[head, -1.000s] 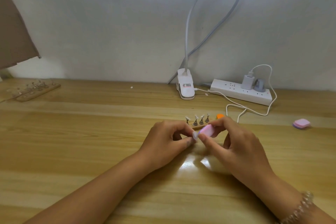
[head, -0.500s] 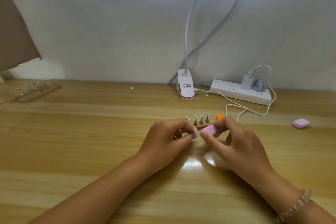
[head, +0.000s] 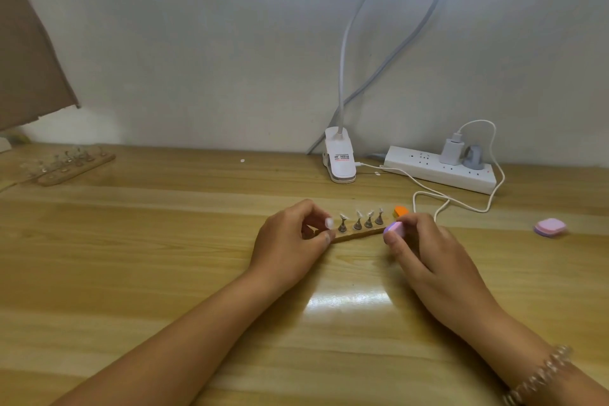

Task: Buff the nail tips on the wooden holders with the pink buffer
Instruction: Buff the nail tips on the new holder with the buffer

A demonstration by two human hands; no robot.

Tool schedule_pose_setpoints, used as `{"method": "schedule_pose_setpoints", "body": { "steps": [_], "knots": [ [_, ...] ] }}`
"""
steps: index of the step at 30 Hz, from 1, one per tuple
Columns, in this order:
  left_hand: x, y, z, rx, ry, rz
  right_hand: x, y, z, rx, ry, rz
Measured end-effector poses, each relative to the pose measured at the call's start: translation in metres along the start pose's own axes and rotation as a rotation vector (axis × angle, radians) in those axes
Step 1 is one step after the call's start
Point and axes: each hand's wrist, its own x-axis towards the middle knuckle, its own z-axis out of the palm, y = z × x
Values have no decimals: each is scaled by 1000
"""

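The small white nail tip, pinched in the left hand, had been drawn away from the pink block buffer gripped in the right hand; its buffing was judged finished.

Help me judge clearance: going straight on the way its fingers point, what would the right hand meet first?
Probably the right end of the light wooden strip holder, just left of the pink block buffer the right hand pinches; depth is unclear.
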Motion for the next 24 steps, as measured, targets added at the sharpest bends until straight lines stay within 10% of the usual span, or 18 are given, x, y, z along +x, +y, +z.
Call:
{"method": "schedule_pose_setpoints", "body": {
  "steps": [24],
  "knots": [
    [4,-2,-6,264,-40,119,-6,-14,0,-123,-90,-173]
  ]
}}
